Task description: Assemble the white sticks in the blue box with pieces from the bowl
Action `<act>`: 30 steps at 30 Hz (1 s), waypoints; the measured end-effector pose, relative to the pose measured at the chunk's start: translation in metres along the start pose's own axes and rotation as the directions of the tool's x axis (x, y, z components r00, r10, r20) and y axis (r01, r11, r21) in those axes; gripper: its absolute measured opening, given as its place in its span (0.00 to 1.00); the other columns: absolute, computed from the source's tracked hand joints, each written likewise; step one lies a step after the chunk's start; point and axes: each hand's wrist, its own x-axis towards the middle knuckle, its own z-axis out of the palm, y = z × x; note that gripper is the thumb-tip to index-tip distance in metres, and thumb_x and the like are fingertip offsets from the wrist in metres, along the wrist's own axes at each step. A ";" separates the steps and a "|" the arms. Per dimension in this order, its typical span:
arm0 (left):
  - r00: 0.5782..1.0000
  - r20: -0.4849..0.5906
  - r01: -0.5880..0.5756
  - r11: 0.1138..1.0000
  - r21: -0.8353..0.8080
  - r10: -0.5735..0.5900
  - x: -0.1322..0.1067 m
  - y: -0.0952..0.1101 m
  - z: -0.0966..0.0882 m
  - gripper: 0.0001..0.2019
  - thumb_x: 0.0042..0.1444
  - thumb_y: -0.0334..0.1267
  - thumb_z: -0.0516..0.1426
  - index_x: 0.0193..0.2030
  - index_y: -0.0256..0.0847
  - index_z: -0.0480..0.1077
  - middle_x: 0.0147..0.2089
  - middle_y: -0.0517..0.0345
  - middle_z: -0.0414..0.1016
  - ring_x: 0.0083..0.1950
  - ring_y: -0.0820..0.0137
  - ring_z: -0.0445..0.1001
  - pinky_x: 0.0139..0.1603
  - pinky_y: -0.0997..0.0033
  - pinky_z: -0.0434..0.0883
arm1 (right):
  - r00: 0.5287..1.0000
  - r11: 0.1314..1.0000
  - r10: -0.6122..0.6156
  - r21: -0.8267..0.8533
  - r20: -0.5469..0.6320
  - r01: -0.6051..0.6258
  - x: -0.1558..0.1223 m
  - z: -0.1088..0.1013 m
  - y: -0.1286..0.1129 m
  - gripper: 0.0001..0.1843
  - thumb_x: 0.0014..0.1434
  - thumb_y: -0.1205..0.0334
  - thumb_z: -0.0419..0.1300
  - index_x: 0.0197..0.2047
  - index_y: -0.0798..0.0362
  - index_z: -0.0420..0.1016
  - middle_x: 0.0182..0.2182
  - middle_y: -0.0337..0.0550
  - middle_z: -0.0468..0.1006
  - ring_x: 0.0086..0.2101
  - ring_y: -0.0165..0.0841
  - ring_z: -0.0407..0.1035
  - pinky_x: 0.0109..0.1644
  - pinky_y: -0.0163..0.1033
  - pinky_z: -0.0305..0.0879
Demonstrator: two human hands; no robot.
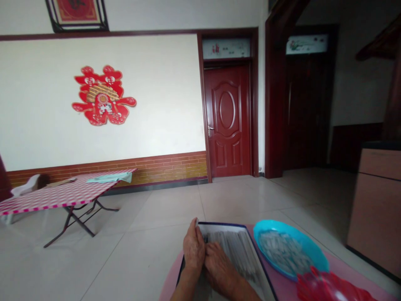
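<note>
A shallow box with a white inside and a dark blue rim lies low in the view. Many thin pale strips lie lengthwise in it, side by side. My left hand is closed at the box's far left corner, a small whitish bit showing at its fingertips. Against it, over the strips, my right hand is closed with the fingers curled under. What either hand holds is hidden or too small to name. Right of the box, a bright blue basin contains many short whitish pieces.
Box and basin rest on a pink round-edged surface. A shiny red plastic bag lies by the basin at lower right. A folding table with a checked cover stands left, a cabinet right. A red door is behind.
</note>
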 end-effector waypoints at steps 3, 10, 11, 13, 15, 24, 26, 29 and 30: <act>0.997 -0.075 0.012 1.000 0.026 -0.010 0.002 -0.002 0.002 0.20 0.61 0.37 0.43 0.53 0.31 0.68 0.51 0.41 0.75 0.54 0.62 0.73 0.55 0.63 0.69 | 1.000 1.000 0.008 -0.007 -0.026 -0.008 0.003 -0.006 0.002 0.14 0.59 0.69 0.49 0.43 0.50 0.74 0.38 0.43 0.75 0.39 0.37 0.65 0.44 0.41 0.58; 0.999 0.048 0.015 0.999 0.033 -0.017 -0.001 0.008 -0.004 0.21 0.63 0.39 0.43 0.56 0.35 0.67 0.46 0.45 0.78 0.44 0.62 0.78 0.45 0.65 0.72 | 0.950 0.981 0.176 -0.039 -0.257 -0.192 0.010 -0.025 0.014 0.12 0.60 0.69 0.47 0.32 0.50 0.70 0.32 0.42 0.72 0.35 0.35 0.65 0.42 0.41 0.61; 0.997 0.080 -0.008 0.999 0.033 0.005 -0.002 0.009 -0.004 0.21 0.63 0.40 0.43 0.57 0.36 0.67 0.46 0.46 0.79 0.43 0.62 0.78 0.45 0.65 0.72 | 0.929 0.978 0.197 0.001 -0.314 -0.208 0.011 -0.029 0.017 0.12 0.61 0.69 0.46 0.33 0.50 0.70 0.32 0.42 0.72 0.36 0.35 0.66 0.42 0.40 0.61; 0.988 0.135 -0.078 0.996 0.035 0.072 -0.005 0.010 -0.002 0.20 0.63 0.39 0.43 0.55 0.37 0.68 0.46 0.47 0.79 0.43 0.63 0.78 0.46 0.65 0.72 | 0.869 0.972 0.236 0.095 -0.436 -0.217 0.013 -0.036 0.021 0.13 0.61 0.69 0.45 0.36 0.49 0.69 0.34 0.43 0.72 0.37 0.34 0.67 0.42 0.39 0.63; 0.975 0.161 -0.160 0.986 0.041 0.152 -0.007 0.011 0.001 0.20 0.62 0.38 0.43 0.52 0.38 0.70 0.47 0.48 0.78 0.46 0.63 0.77 0.48 0.65 0.72 | 0.783 0.956 0.292 0.173 -0.549 -0.235 0.014 -0.040 0.025 0.12 0.61 0.68 0.45 0.40 0.50 0.68 0.35 0.44 0.72 0.38 0.34 0.69 0.42 0.39 0.65; 0.927 0.315 -0.250 0.961 0.118 0.203 -0.014 0.013 0.002 0.17 0.61 0.40 0.46 0.48 0.40 0.73 0.43 0.48 0.80 0.44 0.62 0.78 0.48 0.65 0.71 | 0.570 0.917 0.396 0.278 -0.720 -0.286 0.012 -0.046 0.035 0.16 0.61 0.60 0.46 0.48 0.52 0.68 0.41 0.50 0.74 0.44 0.38 0.69 0.48 0.46 0.66; 0.916 0.349 -0.256 0.959 0.125 0.199 -0.014 0.013 0.001 0.17 0.61 0.39 0.46 0.47 0.40 0.74 0.42 0.49 0.80 0.44 0.62 0.78 0.48 0.65 0.71 | 0.513 0.892 0.450 0.334 -0.731 -0.306 0.012 -0.047 0.035 0.16 0.61 0.58 0.47 0.47 0.53 0.68 0.41 0.51 0.74 0.44 0.39 0.69 0.49 0.47 0.66; 0.910 0.364 -0.266 0.952 0.150 0.197 -0.015 0.014 0.000 0.16 0.61 0.38 0.47 0.47 0.41 0.74 0.42 0.50 0.80 0.44 0.62 0.78 0.47 0.66 0.71 | 0.440 0.828 0.560 0.453 -0.702 -0.331 0.012 -0.048 0.036 0.18 0.60 0.55 0.49 0.48 0.54 0.67 0.42 0.51 0.74 0.43 0.39 0.69 0.49 0.47 0.65; 0.910 0.364 -0.271 0.949 0.158 0.200 -0.015 0.014 0.000 0.16 0.61 0.38 0.48 0.47 0.42 0.74 0.43 0.50 0.80 0.44 0.63 0.78 0.48 0.67 0.71 | 0.423 0.807 0.591 0.490 -0.687 -0.331 0.012 -0.048 0.036 0.18 0.59 0.54 0.49 0.49 0.54 0.67 0.42 0.51 0.74 0.43 0.39 0.69 0.49 0.46 0.65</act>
